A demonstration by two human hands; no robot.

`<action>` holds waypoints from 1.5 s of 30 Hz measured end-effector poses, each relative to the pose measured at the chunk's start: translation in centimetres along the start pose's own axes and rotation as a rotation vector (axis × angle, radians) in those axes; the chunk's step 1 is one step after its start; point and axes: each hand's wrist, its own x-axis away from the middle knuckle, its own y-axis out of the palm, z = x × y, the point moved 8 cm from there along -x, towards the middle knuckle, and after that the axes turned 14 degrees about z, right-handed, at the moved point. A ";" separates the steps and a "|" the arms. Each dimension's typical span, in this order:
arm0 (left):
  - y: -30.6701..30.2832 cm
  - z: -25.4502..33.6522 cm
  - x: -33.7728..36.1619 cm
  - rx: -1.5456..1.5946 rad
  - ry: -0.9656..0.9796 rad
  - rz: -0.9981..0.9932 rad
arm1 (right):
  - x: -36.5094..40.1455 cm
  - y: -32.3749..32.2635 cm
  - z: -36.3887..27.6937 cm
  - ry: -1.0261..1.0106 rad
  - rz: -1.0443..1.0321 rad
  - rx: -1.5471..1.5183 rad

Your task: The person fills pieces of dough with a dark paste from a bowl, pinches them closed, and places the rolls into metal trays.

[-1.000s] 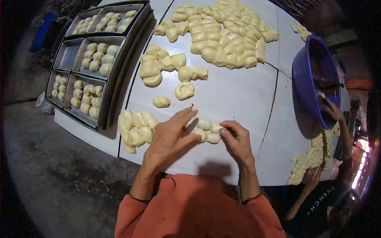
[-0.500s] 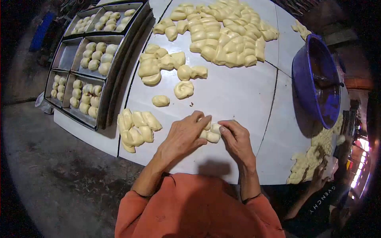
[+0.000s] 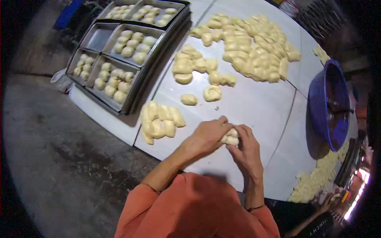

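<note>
My left hand [image 3: 207,137] and my right hand [image 3: 248,147] are cupped together around a small clump of pale dough pieces [image 3: 230,137] on the white table [image 3: 254,103]. Both hands press on the dough, and most of it is hidden by the fingers. Just left of my left hand lies a group of cut dough pieces [image 3: 160,121]. Beyond my hands sit a single small dough piece [image 3: 189,99] and a coiled one [image 3: 212,93].
A large heap of dough pieces [image 3: 254,47] covers the far side of the table. Metal trays with dough balls [image 3: 119,59] stand at the left edge. A blue basin [image 3: 331,103] sits at the right, more dough [image 3: 317,178] below it. Another person's arm [image 3: 317,222] shows bottom right.
My left hand has closed over the dough clump and both hands have drawn together around it. The view has shifted, so the table appears further right. The other person's hand left the basin.
</note>
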 end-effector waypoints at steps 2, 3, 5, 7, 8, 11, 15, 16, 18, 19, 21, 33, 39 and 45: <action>0.7 -0.5 -0.1 -0.015 -0.023 -0.051 | 0.0 0.3 0.2 0.033 -0.015 -0.011; 0.6 -0.6 -0.1 -0.014 -0.017 -0.037 | 0.1 0.4 0.3 0.052 -0.020 -0.012; 0.6 -0.6 0.0 -0.010 0.000 -0.011 | 0.2 0.5 0.1 0.028 0.052 0.018; 0.2 -0.4 0.2 0.008 0.018 0.042 | 0.2 0.4 0.0 0.035 0.095 -0.002; 0.1 -0.4 0.2 0.013 -0.002 0.050 | 0.6 0.6 0.9 0.113 0.126 -0.068; 0.1 -0.6 1.0 0.048 0.003 0.104 | 0.7 0.1 -0.1 0.162 0.099 -0.118; -1.1 -1.1 2.7 0.159 -0.056 0.010 | 2.4 1.3 3.3 0.564 -0.015 -0.451; -1.7 -1.0 3.3 0.200 -0.065 -0.010 | 2.5 1.2 3.5 0.455 0.018 -0.468; -3.3 -0.6 4.7 0.248 -0.141 -0.052 | 3.4 1.7 4.3 0.533 0.047 -0.737; -4.3 -0.9 5.3 0.273 -0.137 -0.021 | 3.6 1.9 4.3 0.576 0.065 -0.869; -5.9 -1.4 6.5 0.338 -0.128 0.026 | 3.7 1.8 2.9 0.615 0.042 -0.789; -14.4 -4.8 8.5 0.187 -0.176 0.296 | 0.3 6.7 -5.2 0.520 -0.139 -0.813; -12.2 -5.5 8.7 0.035 -0.169 0.209 | -0.3 8.7 -5.2 0.401 -0.149 -0.661; -8.6 -5.7 8.7 -0.005 -0.182 0.025 | -0.9 7.5 -6.0 0.099 -0.162 -0.394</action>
